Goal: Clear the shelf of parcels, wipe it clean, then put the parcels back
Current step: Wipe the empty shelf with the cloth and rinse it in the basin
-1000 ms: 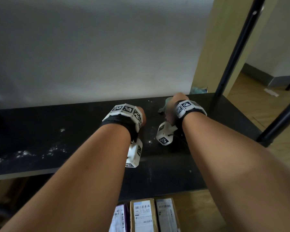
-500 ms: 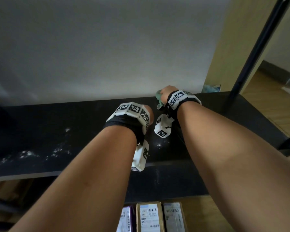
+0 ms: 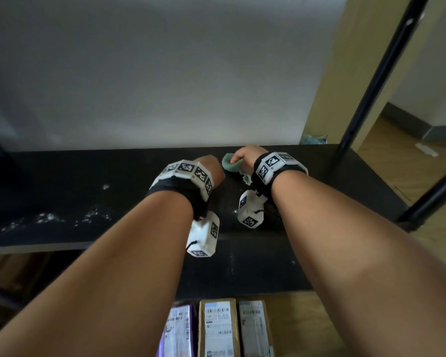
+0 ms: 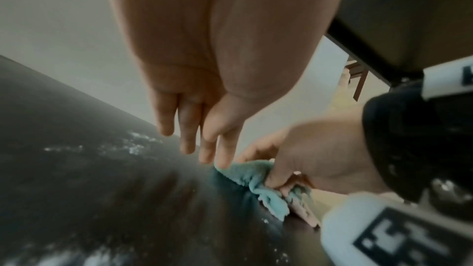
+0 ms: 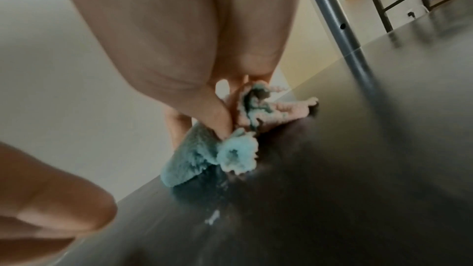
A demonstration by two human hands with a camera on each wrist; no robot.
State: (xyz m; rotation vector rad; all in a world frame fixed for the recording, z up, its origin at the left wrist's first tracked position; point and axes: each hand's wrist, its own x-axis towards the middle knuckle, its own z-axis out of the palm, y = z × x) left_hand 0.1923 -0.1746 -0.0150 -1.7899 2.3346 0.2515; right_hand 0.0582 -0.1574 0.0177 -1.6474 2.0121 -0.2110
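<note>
A black shelf (image 3: 93, 176) carries white dust smears at its left. My right hand (image 3: 247, 157) grips a bunched green cloth (image 3: 231, 164) and presses it on the shelf near the back wall; the cloth (image 5: 194, 161) shows teal with pale pink folds, pinched between thumb and fingers. Just left of it my left hand (image 3: 211, 166) hovers over the shelf, its fingers (image 4: 189, 128) straight and pointing down, holding nothing, tips next to the cloth (image 4: 250, 175). Three parcels (image 3: 218, 328) with white labels lie on the wooden floor in front of the shelf.
A white wall stands behind the shelf. A black upright post (image 3: 376, 81) rises at the shelf's right end, with a yellowish panel (image 3: 345, 73) behind it. White dust patches (image 3: 49, 217) lie on the left part. Wooden floor (image 3: 428, 173) extends to the right.
My right hand has pushed the cloth away from me toward the back wall and slightly left. The left hand has stayed beside it over the shelf.
</note>
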